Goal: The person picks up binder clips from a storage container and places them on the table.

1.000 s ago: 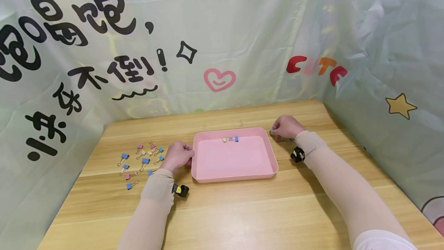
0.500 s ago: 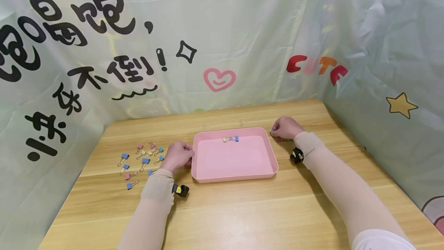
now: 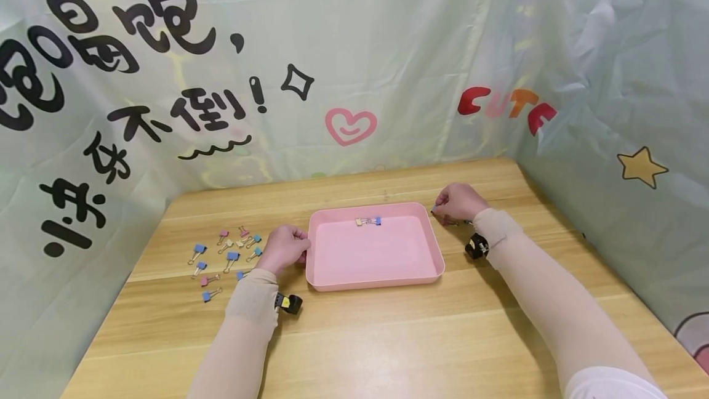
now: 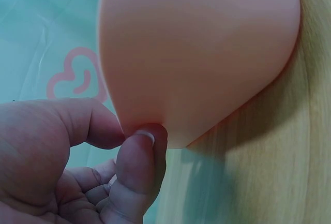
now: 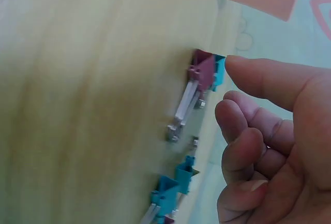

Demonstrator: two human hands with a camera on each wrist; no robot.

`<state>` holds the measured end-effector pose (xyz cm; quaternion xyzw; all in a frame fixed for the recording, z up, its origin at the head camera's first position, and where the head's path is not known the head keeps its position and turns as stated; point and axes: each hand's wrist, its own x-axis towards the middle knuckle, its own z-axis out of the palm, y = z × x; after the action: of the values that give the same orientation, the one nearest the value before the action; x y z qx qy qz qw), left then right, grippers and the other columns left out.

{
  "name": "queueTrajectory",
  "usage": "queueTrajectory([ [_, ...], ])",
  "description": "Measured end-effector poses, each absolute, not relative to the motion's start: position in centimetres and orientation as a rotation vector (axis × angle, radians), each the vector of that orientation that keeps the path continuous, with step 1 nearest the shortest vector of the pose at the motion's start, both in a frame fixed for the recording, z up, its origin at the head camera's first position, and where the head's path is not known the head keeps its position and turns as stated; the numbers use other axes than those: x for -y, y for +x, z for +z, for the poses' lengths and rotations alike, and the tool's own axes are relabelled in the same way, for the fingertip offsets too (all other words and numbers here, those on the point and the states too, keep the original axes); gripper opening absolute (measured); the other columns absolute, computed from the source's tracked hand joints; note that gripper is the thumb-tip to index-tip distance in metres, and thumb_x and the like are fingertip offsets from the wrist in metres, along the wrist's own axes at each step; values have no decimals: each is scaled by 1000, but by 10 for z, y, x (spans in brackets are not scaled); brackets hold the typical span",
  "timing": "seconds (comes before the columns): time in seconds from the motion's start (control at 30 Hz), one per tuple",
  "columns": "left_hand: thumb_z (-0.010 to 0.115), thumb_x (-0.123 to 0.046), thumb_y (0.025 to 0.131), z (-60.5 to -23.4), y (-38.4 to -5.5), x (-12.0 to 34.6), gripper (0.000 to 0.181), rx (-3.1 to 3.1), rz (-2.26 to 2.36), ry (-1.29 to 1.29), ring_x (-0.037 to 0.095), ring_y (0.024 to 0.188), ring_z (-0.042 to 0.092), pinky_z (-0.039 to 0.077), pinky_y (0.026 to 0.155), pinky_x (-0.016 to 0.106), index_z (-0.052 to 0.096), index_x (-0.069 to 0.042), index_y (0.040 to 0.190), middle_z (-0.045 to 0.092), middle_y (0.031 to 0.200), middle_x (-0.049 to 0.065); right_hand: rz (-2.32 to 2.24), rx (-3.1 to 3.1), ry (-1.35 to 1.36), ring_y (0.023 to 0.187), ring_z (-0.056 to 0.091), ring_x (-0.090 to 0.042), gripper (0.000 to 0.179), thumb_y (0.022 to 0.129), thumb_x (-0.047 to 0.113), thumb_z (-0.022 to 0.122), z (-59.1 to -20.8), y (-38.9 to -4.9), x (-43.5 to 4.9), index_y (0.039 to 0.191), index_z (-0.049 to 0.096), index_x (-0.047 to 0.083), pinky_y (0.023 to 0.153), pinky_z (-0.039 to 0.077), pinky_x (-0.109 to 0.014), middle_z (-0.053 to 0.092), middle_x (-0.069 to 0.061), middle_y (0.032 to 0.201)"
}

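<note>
My left hand [image 3: 285,246] pinches the left rim of the pink tray [image 3: 376,276] between thumb and index finger, as the left wrist view also shows. On the table right of the tray, my right hand [image 3: 460,202] has its fingertips at a light-blue binder clip [image 5: 220,72], mostly covered by the fingers in the head view. Right beside that clip stands a dark pink binder clip [image 5: 203,71]. Farther along the row are teal binder clips [image 5: 166,195]. Near the tray's back wall lie a cream binder clip [image 3: 359,222] and a blue binder clip [image 3: 378,221], handles facing.
Left of the left hand, several blue, pink, cream and teal binder clips [image 3: 232,257] lie scattered on the wooden table [image 3: 360,343]. Printed cloth walls [image 3: 399,79] stand along the table's back and sides. Each wrist carries a small black camera [image 3: 289,305].
My right hand has shifted only very slightly at the light-blue clip. The left hand stays on the rim, and the tray and the scattered clips keep their places.
</note>
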<state>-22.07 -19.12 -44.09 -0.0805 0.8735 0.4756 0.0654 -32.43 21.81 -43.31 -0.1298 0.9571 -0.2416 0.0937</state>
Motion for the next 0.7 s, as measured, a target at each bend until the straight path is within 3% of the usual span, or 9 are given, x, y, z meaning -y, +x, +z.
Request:
queueTrajectory([
  [0.27,63,-6,85,-440,-220,191,11,-2644,1434,-242,18,60,61,55,57,29,65,0,93,63,80,12,-729,-2927,-482,85,65,-20,22,86,21,68,-416,-321,-211,100,72,5,82,52,-44,71,-6,93],
  [0.7,63,-7,85,-440,-220,192,12,-2639,1432,-251,18,61,61,55,57,29,65,0,95,63,82,12,-768,-2921,-519,90,65,-23,30,87,21,70,-401,-318,-184,109,70,1,83,51,-43,70,-9,99],
])
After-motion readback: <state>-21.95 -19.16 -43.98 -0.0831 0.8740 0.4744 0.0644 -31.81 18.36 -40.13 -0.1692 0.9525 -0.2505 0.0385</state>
